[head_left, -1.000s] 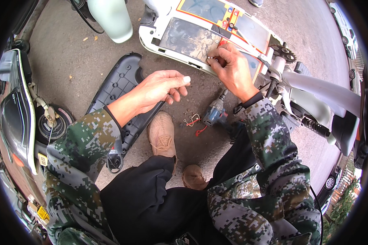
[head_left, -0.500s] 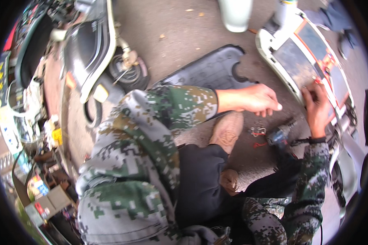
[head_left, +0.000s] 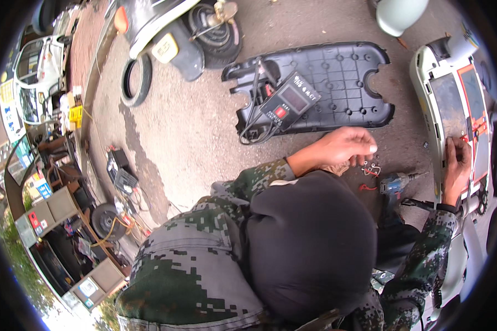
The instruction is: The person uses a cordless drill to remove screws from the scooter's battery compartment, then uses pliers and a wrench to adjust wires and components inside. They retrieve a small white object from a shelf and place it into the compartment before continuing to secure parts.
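Hands well apart: left hand half-curled in air, right hand at near end of dark panel, inside white scooter deck, by left edge; whether either grips, cannot tell. Panel probably heavy, stiff, dusty-slippery; better held at edges.

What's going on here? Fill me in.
A crouching person has the right hand at a white vehicle frame, fingers on or just over its inner panels; whether they grip anything can't be told. The left hand hovers, loosely curled, near small parts and red wire on the ground. A blue power tool lies between them and the frame. A black device with a screen rests on a black plastic panel.
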Motion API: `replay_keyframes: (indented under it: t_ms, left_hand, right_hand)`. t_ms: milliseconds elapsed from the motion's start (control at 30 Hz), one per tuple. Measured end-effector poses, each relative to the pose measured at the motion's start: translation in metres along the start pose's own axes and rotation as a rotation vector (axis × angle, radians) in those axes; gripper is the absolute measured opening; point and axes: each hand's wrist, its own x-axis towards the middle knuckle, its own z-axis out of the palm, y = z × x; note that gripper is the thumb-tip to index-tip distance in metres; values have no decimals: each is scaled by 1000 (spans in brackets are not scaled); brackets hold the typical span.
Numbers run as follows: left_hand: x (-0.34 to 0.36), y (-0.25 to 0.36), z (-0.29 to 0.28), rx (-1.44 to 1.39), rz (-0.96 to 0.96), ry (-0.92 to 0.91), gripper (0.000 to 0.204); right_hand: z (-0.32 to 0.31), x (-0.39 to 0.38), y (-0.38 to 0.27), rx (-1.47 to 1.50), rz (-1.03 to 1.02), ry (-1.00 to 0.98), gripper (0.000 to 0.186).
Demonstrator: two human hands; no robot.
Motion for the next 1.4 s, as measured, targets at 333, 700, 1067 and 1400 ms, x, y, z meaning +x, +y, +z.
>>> replay_keyframes:
  t_ms: [333, 700, 1067, 1400]
  left_hand:
    - [-39, 79, 10, -11, 239, 154, 25]
    - [-175, 295, 170, 861, 657, -132, 35]
    - [-70, 258, 164, 1109, 439, -39, 39]
    - [-90, 240, 181, 1045, 576, -356, 38]
  right_hand:
    - [-3, -9, -28, -20, 30, 67, 14]
    - [-9, -17, -20, 52, -202, 199, 19]
    - [-16, -27, -44, 68, -87, 266, 16]
    - [-13, -29, -36, 53, -71, 219, 16]
